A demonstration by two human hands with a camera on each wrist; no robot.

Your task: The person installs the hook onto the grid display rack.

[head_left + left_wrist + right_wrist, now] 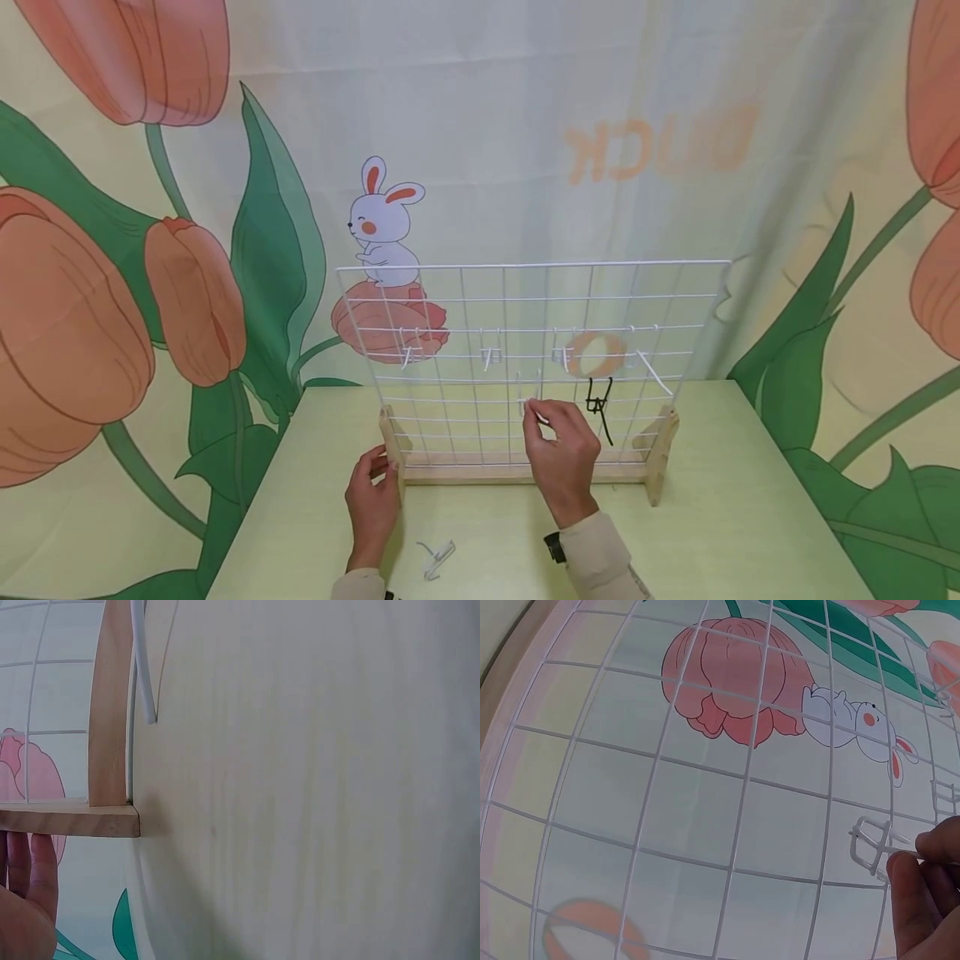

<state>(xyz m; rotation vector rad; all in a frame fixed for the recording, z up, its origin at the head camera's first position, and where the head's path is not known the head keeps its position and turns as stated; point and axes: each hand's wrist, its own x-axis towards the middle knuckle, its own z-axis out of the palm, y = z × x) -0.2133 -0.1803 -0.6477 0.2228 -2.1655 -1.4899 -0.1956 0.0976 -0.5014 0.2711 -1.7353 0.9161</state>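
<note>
My right hand (562, 454) pinches the stem of a white wire hook (886, 844) between thumb and fingers. That hook lies against the white wire grid panel (532, 266); whether it has caught on a wire I cannot tell. The left hand (372, 504) is at the left wooden support (393, 457) of the stand, and its fingers (43, 874) touch the wood in the left wrist view. A black wire hook (597, 405) hangs on the grid just right of the right hand.
Several white hooks hang along a higher grid wire, among them a long-pronged one (654, 372) at the right. Another white hook (438, 560) lies on the pale table (735, 517) before the stand. Behind stands a tulip-printed curtain (480, 125).
</note>
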